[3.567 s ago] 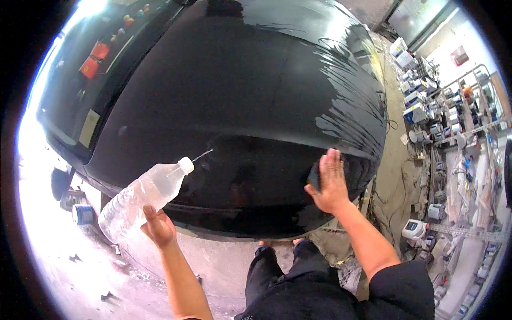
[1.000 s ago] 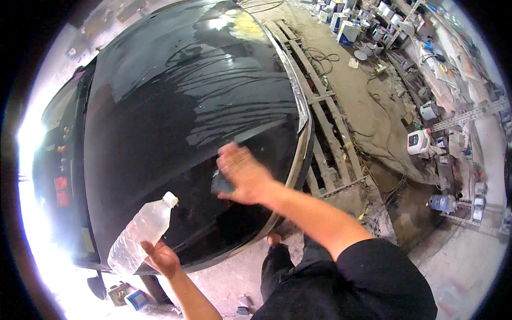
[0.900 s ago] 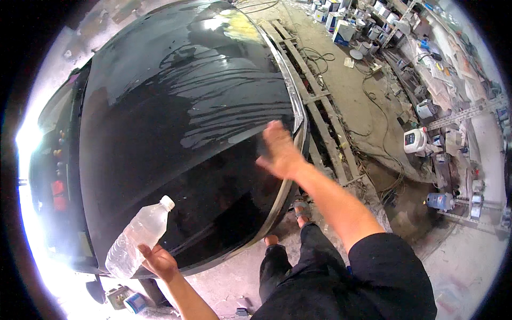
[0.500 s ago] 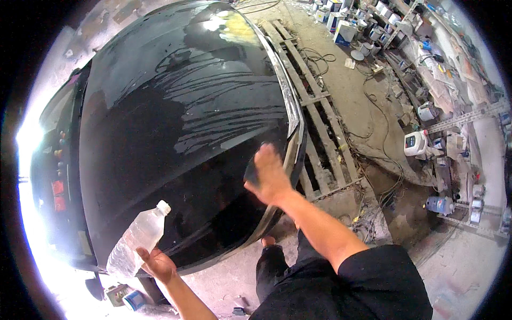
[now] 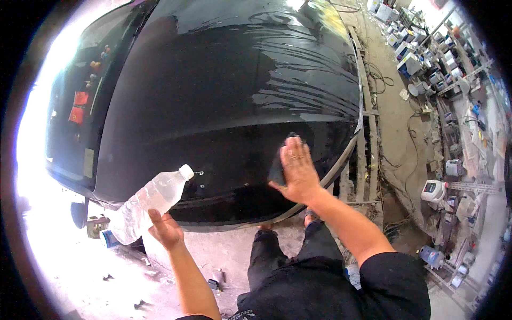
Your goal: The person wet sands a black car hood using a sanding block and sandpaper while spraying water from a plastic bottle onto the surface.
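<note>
My left hand is closed round a clear plastic water bottle, tilted up to the right, a few drops near its spout. My right hand lies with fingers stretched out over a dark pad, pressing it on the black car hood near the front corner. Wet streaks cover the hood's far right area, with a yellowish patch at the top. The windshield is on the left.
Wooden slats run beside the car's front, with hoses on the floor. Shelving on the right holds cans, a white jug and a blue jug. A can stands at lower left. My feet are below the hood.
The view has turned, so the hood now lies more squarely across it. My right hand and pad are still on the hood; the bottle has tilted further rightward, with drops now near its spout.
</note>
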Demonstrator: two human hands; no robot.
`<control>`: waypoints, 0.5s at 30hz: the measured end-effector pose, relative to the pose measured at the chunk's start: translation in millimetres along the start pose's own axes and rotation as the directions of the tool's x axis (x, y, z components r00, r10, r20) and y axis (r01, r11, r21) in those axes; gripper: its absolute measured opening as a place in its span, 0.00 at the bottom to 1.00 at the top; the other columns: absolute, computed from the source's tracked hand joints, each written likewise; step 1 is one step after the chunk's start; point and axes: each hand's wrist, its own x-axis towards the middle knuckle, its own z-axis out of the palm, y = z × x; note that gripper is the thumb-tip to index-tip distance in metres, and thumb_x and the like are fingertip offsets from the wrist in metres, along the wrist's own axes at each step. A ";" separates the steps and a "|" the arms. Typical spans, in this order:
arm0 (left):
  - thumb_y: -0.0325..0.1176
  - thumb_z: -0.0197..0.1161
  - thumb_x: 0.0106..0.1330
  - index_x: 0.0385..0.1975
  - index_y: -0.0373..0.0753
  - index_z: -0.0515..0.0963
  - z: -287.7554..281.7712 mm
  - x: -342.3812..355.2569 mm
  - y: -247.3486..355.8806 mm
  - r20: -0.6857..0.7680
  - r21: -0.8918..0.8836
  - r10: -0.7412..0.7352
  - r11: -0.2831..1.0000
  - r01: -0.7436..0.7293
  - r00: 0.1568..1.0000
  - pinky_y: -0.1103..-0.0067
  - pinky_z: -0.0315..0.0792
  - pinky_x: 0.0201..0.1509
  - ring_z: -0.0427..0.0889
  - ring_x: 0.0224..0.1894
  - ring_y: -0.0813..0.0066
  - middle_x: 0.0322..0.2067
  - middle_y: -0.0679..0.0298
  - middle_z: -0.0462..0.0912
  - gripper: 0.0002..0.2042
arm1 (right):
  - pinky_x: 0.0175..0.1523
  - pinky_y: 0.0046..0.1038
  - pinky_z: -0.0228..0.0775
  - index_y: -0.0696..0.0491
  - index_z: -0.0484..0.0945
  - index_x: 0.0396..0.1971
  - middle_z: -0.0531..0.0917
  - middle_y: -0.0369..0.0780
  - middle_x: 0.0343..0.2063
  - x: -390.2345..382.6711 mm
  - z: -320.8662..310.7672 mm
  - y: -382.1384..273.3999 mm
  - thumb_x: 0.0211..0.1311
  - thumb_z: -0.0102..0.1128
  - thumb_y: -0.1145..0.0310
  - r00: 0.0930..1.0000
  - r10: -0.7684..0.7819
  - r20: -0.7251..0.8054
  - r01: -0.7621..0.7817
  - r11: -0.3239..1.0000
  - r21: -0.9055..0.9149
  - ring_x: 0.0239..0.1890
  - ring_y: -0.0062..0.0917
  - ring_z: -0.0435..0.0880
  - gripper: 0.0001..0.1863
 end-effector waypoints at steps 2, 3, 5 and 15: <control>0.46 0.66 0.65 0.65 0.30 0.60 -15.3 2.9 -5.1 -0.001 0.005 0.027 1.000 -0.027 1.000 0.64 0.60 0.71 0.68 0.65 0.60 0.63 0.53 0.68 0.36 | 0.76 0.49 0.30 0.63 0.49 0.70 0.46 0.56 0.72 19.7 14.4 -51.4 0.56 0.60 0.42 0.980 -0.100 0.174 0.089 0.994 0.069 0.75 0.50 0.40 0.52; 0.46 0.66 0.65 0.65 0.30 0.59 -20.0 6.8 -2.4 0.001 0.004 0.043 0.999 -0.043 0.999 0.64 0.61 0.71 0.68 0.65 0.59 0.63 0.53 0.68 0.36 | 0.76 0.48 0.30 0.63 0.51 0.69 0.47 0.56 0.72 28.9 19.2 -79.5 0.58 0.58 0.43 0.956 -0.151 0.252 0.122 0.984 0.130 0.75 0.50 0.40 0.50; 0.47 0.65 0.66 0.65 0.30 0.59 -27.9 14.7 0.5 0.003 0.004 0.014 1.000 -0.014 1.000 0.64 0.61 0.71 0.68 0.65 0.58 0.63 0.52 0.67 0.36 | 0.77 0.47 0.30 0.65 0.52 0.68 0.48 0.57 0.72 49.0 47.5 -136.2 0.63 0.51 0.47 0.923 -0.261 0.282 0.217 0.960 0.178 0.75 0.49 0.41 0.44; 0.40 0.68 0.64 0.66 0.34 0.59 -64.7 22.0 7.7 0.010 0.037 -0.019 0.999 0.019 1.000 0.61 0.60 0.71 0.67 0.65 0.60 0.63 0.56 0.67 0.34 | 0.76 0.47 0.34 0.58 0.53 0.70 0.47 0.53 0.73 7.9 3.7 -56.4 0.43 0.69 0.59 0.926 -0.182 0.330 0.172 0.983 0.059 0.76 0.49 0.41 0.53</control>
